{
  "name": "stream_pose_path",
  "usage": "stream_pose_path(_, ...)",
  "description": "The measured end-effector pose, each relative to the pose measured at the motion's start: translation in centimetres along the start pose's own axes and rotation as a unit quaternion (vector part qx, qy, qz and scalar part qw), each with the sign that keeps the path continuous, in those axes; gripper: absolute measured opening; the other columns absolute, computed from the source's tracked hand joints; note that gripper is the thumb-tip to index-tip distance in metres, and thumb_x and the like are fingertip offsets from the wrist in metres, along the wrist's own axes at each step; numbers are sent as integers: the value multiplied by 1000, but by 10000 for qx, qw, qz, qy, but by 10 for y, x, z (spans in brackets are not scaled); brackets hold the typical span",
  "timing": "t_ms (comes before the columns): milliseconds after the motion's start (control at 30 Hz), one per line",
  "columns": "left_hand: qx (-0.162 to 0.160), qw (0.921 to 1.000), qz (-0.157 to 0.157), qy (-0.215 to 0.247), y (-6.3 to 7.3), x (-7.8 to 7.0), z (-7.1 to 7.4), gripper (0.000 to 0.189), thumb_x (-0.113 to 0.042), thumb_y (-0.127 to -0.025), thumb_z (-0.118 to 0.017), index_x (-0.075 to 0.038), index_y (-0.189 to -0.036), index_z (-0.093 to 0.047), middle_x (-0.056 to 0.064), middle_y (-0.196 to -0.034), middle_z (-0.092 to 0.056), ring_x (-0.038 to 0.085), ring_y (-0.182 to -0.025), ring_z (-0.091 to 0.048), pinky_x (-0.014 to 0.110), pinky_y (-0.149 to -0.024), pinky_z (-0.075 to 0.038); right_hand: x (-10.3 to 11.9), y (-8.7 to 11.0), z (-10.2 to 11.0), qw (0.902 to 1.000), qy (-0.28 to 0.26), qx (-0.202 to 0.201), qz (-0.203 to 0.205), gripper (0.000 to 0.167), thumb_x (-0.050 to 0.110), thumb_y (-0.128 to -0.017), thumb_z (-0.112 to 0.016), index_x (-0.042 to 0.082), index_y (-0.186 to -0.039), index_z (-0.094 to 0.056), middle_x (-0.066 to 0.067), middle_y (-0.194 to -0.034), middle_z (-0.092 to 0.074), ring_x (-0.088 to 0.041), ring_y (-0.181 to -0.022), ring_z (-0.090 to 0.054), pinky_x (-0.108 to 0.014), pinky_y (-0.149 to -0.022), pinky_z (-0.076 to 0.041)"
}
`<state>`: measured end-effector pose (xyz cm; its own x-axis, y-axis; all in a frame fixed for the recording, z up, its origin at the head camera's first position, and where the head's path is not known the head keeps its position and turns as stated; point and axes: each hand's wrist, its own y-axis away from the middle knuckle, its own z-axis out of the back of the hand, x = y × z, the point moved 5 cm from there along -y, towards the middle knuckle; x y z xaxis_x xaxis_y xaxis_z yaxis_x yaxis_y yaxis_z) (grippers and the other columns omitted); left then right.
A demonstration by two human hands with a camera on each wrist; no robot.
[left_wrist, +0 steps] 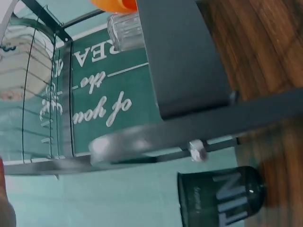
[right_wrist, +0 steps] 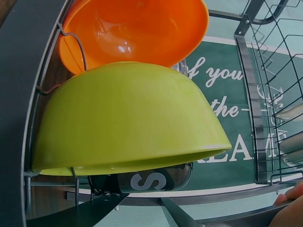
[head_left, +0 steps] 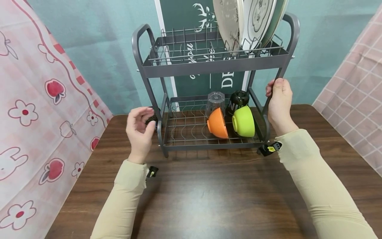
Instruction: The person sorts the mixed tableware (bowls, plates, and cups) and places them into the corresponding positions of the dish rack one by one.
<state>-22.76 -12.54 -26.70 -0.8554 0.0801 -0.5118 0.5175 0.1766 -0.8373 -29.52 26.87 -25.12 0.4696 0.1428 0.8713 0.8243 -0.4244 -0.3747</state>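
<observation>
A grey two-tier dish rack (head_left: 203, 69) stands on the table. My right hand (head_left: 280, 103) grips its right upright. My left hand (head_left: 138, 129) is beside the left upright, its fingers loosely bent and nothing held. Partly hidden behind that hand and the upright is a dark cup with white lettering, and the left wrist view shows this dark cup (left_wrist: 215, 196) outside the rack. On the lower tier, an orange bowl (head_left: 218, 123) and a lime green bowl (head_left: 244, 122) stand on edge. Behind them are a clear glass (head_left: 215, 102) and another dark cup (head_left: 239, 99).
Several plates (head_left: 229, 20) stand upright at the right of the top tier. The wooden table (head_left: 197, 192) extends in front of the rack. A patterned pink curtain (head_left: 38, 109) hangs at left, a pink checked cloth (head_left: 358, 89) at right, and a green lettered panel (head_left: 185, 20) behind.
</observation>
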Motion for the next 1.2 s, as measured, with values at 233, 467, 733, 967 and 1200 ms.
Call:
stream_pose_path(233, -1497, 9880, 277, -244, -2, 10, 34, 23, 3, -81, -57, 1, -103, -51, 9, -99, -55, 22, -93, -57, 29, -89, -48, 1, -1, 2, 10000, -39, -71, -35, 23, 26, -98, -39, 11, -84, -50, -1, -70, -44, -13, -70, -39, -19, -70, -34)
stream_pose_path(467, -1741, 9637, 1809, -911, 3, 44, 63, 37, 4, -83, -59, -4, -115, -42, 3, -111, -47, 16, -107, -48, 31, -101, -37, 1, -1, 3, 9999, 59, -77, -48, 23, 27, -97, -40, 11, -85, -50, 0, -71, -44, -12, -70, -39, -19, -70, -34)
stream_pose_path(733, -346, 8870, 4009, -2264, 22, 92, 74, 92, -25, -83, -67, -14, -145, 0, 7, -151, -5, 21, -142, -10, 39, -115, -16, 0, -1, 3, 9999, 112, -39, -45, 22, 28, -97, -40, 12, -85, -50, -1, -71, -44, -13, -71, -39, -19, -71, -33)
stream_pose_path(967, 268, 8145, 5022, -2892, 25, 118, 74, 105, -34, -83, -66, -20, -146, 17, 8, -154, 10, 26, -144, 2, 45, -115, -17, 0, 0, 2, 9999, 123, 15, -71, 22, 28, -97, -40, 12, -86, -50, 0, -72, -43, -12, -72, -39, -19, -71, -33)
stream_pose_path(1200, 486, 7853, 5391, -3006, 29, 138, 77, 107, -30, -84, -66, -17, -145, 20, 13, -154, 10, 29, -144, -1, 44, -114, -19, 1, 1, 0, 9999, 110, 59, -60, 22, 28, -97, -40, 12, -87, -50, 0, -72, -43, -12, -72, -39, -19, -71, -34)
